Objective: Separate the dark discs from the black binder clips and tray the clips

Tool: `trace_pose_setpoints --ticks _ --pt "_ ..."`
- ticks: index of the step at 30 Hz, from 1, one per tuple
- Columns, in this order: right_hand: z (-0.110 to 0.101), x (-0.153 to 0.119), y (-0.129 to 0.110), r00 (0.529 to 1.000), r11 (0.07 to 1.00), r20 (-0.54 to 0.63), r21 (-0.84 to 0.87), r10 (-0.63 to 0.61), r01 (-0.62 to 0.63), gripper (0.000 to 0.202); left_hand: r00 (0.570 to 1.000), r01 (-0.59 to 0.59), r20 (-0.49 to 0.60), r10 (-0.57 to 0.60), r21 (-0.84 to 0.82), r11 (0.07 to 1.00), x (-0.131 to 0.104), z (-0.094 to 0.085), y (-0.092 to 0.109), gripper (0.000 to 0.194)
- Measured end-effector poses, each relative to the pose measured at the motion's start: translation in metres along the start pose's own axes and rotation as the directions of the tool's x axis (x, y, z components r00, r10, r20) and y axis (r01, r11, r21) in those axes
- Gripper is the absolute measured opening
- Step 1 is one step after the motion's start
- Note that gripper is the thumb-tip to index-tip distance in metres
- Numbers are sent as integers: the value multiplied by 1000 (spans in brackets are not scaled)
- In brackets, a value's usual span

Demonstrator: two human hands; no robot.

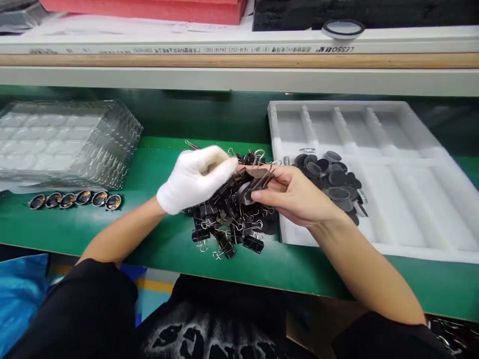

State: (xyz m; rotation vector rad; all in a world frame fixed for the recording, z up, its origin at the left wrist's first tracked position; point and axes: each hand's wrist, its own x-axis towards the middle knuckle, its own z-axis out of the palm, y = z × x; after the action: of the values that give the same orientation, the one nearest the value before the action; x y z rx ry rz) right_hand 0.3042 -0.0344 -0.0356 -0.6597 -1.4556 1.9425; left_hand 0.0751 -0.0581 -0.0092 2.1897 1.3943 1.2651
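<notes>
My right hand (299, 192), bare, grips a large black binder clip (258, 182) with its wire handles pointing up and away. A grey round piece (244, 192) shows at the clip's left side; I cannot tell whether it sits in the jaws. My left hand (200, 174), in a white glove, is closed with thumb and fingers together right beside the clip. What its fingertips hold, if anything, is hidden. Beneath both hands lies a heap of black binder clips (224, 224) with silver handles, on the green tabletop (157, 239).
Right of the heap, a white foam tray (389, 199) with compartments bears a pile of dark round discs (337, 179). At left are stacked clear plastic trays (67, 144) and a row of round ringed pieces (83, 198). Overhead, a shelf edge (224, 77) carries a single lens-like disc (343, 29).
</notes>
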Motion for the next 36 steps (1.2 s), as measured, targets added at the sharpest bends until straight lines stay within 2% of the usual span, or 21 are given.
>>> trace_pose_setpoints --ticks 2,4,5,6,7,9,10,11,14,17,23,28,31,33,34,36 --pt "-4 -1 -2 1000 999 -13 -28 -24 24 48 999 11 37 -9 -55 998 3 -9 -5 39" --pt "-8 -1 -8 1000 994 13 -103 -25 27 40 999 42 -18 -44 -89 995 8 -22 -14 47" --pt "-9 -2 -12 999 990 40 -141 -16 21 35 999 53 3 -53 -79 995 10 -27 -17 50" --pt "-9 -2 -16 997 985 72 -172 -2 14 31 994 54 93 -49 -45 998 11 -31 -19 50" --pt "-9 -2 -20 994 981 107 -195 10 11 27 971 45 236 -45 6 999 11 -33 -19 47" --pt "-7 -3 -25 987 975 157 -224 17 18 23 860 10 508 -59 100 995 9 -31 -15 40" --pt "-7 -3 -27 985 971 171 -237 15 26 23 818 2 570 -71 120 993 7 -28 -11 41" --pt "-7 -4 -29 983 967 182 -251 11 36 23 806 13 586 -86 127 992 4 -24 -7 44" --pt "-9 -6 -30 980 955 199 -291 -2 61 22 824 82 553 -126 104 991 -1 -14 4 50" --pt "-13 -9 -33 978 941 206 -332 3 67 24 819 124 552 -153 90 988 -2 -11 9 49" --pt "-14 -11 -38 969 896 247 -434 16 95 25 809 107 575 -125 66 992 -3 -8 7 44" --pt "-13 -11 -41 955 877 295 -466 27 120 22 770 159 627 -118 -8 987 -6 -1 7 33" --pt "-14 -12 -43 954 873 297 -476 47 105 20 786 153 604 -135 22 988 -7 1 9 32" --pt "-14 -11 -41 970 882 242 -464 38 81 17 809 155 569 -147 34 987 -6 0 8 34" --pt "-14 -11 -39 985 897 172 -438 9 69 18 818 172 552 -160 31 985 -5 -2 7 34" --pt "-13 -8 -33 996 945 -54 -323 -76 54 24 832 224 518 -200 16 975 -2 -6 4 33"
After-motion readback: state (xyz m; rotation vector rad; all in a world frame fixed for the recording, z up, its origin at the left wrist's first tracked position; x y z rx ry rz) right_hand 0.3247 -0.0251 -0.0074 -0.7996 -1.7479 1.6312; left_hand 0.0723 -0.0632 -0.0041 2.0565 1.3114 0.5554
